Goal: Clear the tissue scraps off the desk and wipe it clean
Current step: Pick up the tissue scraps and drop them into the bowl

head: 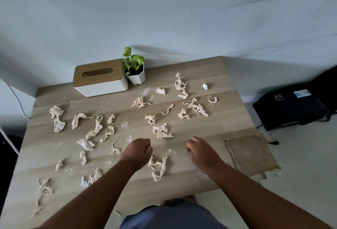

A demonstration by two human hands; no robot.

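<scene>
Both hands hover over the near part of the table [200, 68], the left hand [139, 149] curled into a loose fist and the right hand [199, 149] half-curled, neither visibly holding anything. Tissue scraps [158, 167] lie between them, far to their left and beyond them, with a folded cloth [252, 154] just right of the right hand. Wiping before gathering would probably smear the white crumbs and push light scraps over the edge.

The wooden desk [209, 75] was littered with tissue scraps [161, 131] and crumbs. A tissue box [99, 78], potted plant [135, 72] and folded cloth [251, 156] sat on it.
</scene>
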